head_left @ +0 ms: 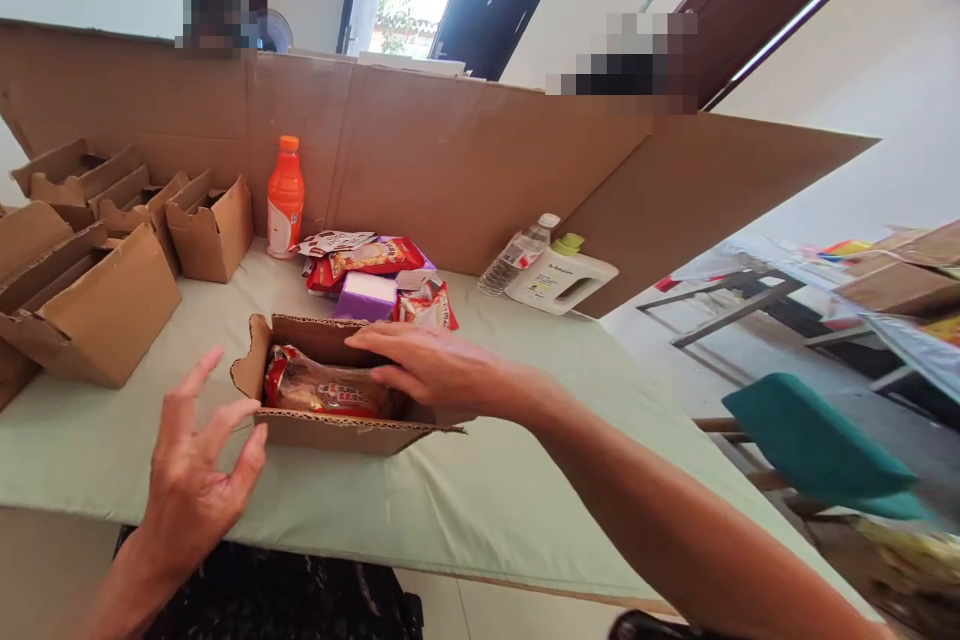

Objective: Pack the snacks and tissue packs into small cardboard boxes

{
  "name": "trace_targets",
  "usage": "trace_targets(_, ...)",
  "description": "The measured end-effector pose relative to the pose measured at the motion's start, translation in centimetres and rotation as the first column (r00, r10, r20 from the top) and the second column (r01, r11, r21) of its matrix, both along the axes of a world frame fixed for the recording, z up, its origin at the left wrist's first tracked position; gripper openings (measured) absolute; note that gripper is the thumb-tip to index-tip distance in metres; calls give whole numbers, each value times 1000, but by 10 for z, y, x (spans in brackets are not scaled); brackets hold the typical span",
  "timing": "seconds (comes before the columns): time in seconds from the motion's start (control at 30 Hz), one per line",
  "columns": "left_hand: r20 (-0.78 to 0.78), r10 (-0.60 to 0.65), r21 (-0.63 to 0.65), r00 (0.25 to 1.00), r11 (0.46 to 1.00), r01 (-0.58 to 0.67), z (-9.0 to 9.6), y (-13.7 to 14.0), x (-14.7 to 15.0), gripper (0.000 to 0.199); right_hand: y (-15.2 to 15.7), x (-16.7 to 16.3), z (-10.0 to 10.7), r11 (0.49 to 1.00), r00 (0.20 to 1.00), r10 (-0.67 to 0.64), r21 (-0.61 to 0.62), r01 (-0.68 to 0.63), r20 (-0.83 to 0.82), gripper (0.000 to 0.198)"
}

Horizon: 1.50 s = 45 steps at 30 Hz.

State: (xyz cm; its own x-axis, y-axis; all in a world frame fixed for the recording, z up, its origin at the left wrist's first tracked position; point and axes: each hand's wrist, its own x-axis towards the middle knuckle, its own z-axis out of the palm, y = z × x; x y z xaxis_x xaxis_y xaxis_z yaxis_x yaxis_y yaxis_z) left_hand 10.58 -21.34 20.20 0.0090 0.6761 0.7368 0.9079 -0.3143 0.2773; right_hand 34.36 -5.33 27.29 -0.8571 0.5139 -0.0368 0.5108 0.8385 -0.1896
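Observation:
An open cardboard box [337, 432] stands near the front of the table. Inside it lies a clear and red snack packet [322, 385]. My right hand [420, 365] reaches over the box's right end, fingers stretched out above the packet; whether they touch it I cannot tell. Left of the box is my left hand [202, 460], fingers spread and holding nothing, fingertips close to the box's near left corner. Just behind the box sit red snack packets [375, 260] piled around a purple and white box [366, 295].
Several open cardboard boxes [112, 300] stand at the left. An orange bottle [286, 200], a clear plastic bottle [517, 255] and a white jug [559, 275] stand before a cardboard partition [450, 150]. A teal chair [817, 445] is at the right. Two blurred-out people are beyond the partition.

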Motion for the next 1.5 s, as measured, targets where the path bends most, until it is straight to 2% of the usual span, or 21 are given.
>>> trace_targets(0.13, 110, -24, -51, 994, 998, 30, -10, 7, -1, 12, 3, 7, 6, 997, 996, -47, 57, 52, -79, 42)
trace_targets(0.27, 102, -84, -101, 991, 990, 95, -20, 13, 1, 11, 18, 1, -3, 993, 998, -64, 98, 66, -31, 47)
trace_targets(0.37, 118, -171, -111, 978, 977, 184, -21, 14, 1, 18, 30, -2, -12, 989, 993, -80, 120, 90, -85, 43)
trace_targets(0.53, 110, -254, -183, 961, 945, 271, -14, 20, -3, 22, 43, 4, -19, 996, 970, 8, 86, 14, -242, 37)
trace_targets(0.6, 106, -265, -191, 958, 940, 281, -11, 23, -4, 18, 38, 13, -18, 992, 943, 51, 128, -9, -329, 33)
trace_targets(0.67, 108, -272, -197, 956, 937, 289, -9, 25, -5, 15, 25, 28, -17, 977, 892, 38, 204, 61, -450, 26)
trace_targets(0.73, 109, -287, -209, 952, 930, 304, -6, 27, -6, 13, 6, 49, -17, 951, 817, -35, 233, 205, -575, 23)
trace_targets(0.8, 109, -301, -231, 947, 919, 319, -5, 29, -7, 13, -14, 71, -20, 920, 753, -166, 176, 352, -637, 20)
trace_targets(0.9, 100, -319, -267, 942, 904, 334, -3, 33, -9, 13, -31, 94, -31, 882, 723, -385, 3, 472, -573, 20)
trace_targets(0.97, 95, -331, -276, 939, 897, 344, -3, 35, -11, 12, -32, 98, -38, 889, 739, -434, -115, 443, -515, 26)
trace_targets(1.1, 89, -328, -275, 940, 899, 340, 0, 39, -11, 7, -18, 87, -45, 933, 814, -331, -296, 205, -478, 35)
trace_targets(1.17, 104, -315, -274, 943, 903, 332, 2, 39, -10, 6, -8, 82, -49, 922, 839, -251, -382, 55, -484, 38)
trace_targets(1.23, 135, -295, -267, 946, 909, 321, 1, 39, -8, 4, 0, 78, -57, 898, 813, -219, -437, -47, -539, 41)
trace_targets(1.33, 148, -181, -266, 972, 940, 216, -2, 41, -5, 7, 7, 73, -71, 901, 768, -226, -429, -70, -599, 38)
trace_targets(1.43, 106, 6, -239, 994, 971, 20, -6, 47, 0, 28, 9, 73, -81, 919, 768, -190, -387, -81, -612, 28)
trace_targets(1.5, 73, 55, -226, 996, 973, -37, -9, 52, 5, 38, 9, 76, -82, 929, 698, -265, -370, 0, -665, 27)
